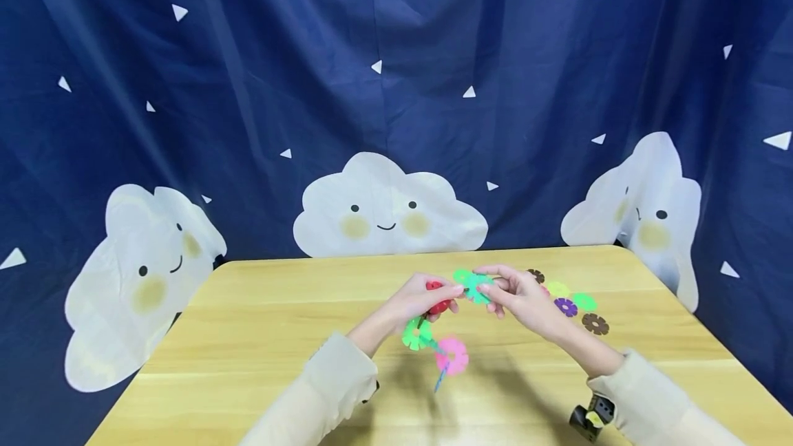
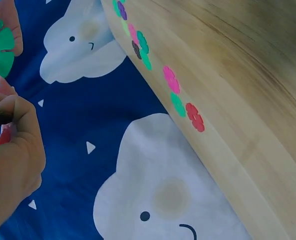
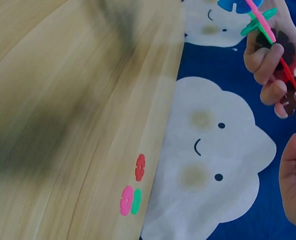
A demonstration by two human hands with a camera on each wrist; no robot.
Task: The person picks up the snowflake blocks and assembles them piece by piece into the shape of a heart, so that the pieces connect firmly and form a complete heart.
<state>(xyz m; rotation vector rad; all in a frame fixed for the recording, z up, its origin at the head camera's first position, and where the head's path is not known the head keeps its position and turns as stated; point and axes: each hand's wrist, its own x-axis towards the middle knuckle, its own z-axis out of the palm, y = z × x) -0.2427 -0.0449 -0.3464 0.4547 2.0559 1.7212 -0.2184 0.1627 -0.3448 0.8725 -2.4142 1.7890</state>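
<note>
My left hand (image 1: 424,298) grips a chain of interlocked flower-shaped plastic discs. A red disc (image 1: 438,296) shows at its fingers, and a green disc (image 1: 416,334), a pink disc (image 1: 453,356) and a blue disc (image 1: 441,377) hang below. At the chain's upper end, a dark brown disc (image 3: 293,104) sticks out by the fingertips in the right wrist view. My right hand (image 1: 520,298) pinches a teal disc (image 1: 479,289) between thumb and fingers, right at that dark disc. A brighter green disc (image 1: 461,277) shows just behind the teal one.
Loose discs lie on the wooden table (image 1: 248,336) to the right, among them a purple disc (image 1: 565,306), a yellow disc (image 1: 559,289) and a brown disc (image 1: 595,324). Beyond the table's far edge hangs a blue curtain (image 1: 421,122) with white clouds.
</note>
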